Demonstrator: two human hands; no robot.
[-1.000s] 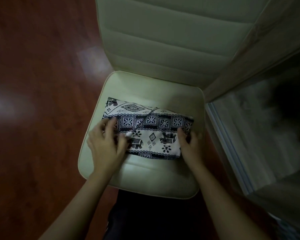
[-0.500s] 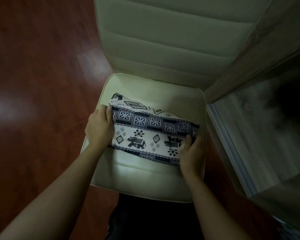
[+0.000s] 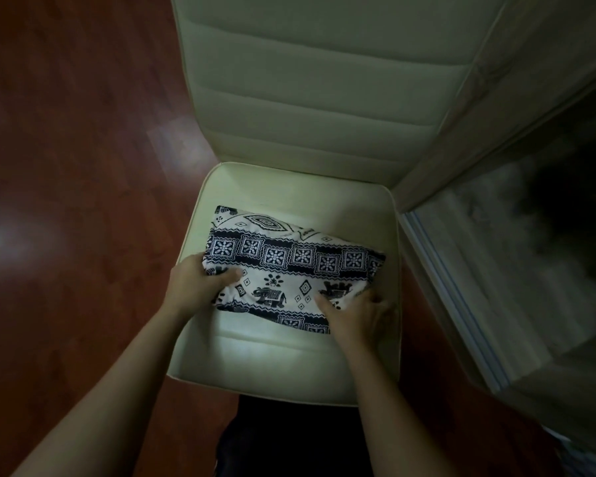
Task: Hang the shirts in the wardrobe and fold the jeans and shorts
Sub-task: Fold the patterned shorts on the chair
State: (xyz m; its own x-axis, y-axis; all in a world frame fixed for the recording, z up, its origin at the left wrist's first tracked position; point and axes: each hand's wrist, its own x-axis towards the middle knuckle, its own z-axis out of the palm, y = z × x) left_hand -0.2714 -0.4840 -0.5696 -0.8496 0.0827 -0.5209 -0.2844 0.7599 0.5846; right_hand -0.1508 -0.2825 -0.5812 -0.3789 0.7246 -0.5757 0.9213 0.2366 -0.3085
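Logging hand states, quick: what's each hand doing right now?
Left hand: grips the folded patterned shorts at the left end.
Right hand: grips the right end.

Dim overall; glare on floor [image 3: 11, 235]; wide-angle warp at edges; rt side blurry.

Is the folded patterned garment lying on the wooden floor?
No, the folded patterned garment is on the cream chair seat, with the left hand and right hand holding its ends.

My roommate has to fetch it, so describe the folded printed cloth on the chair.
Find the cream padded chair on the red-brown floor. On its seat is the folded cloth. Only it is printed: white with dark bands of flower squares, plus elephants.
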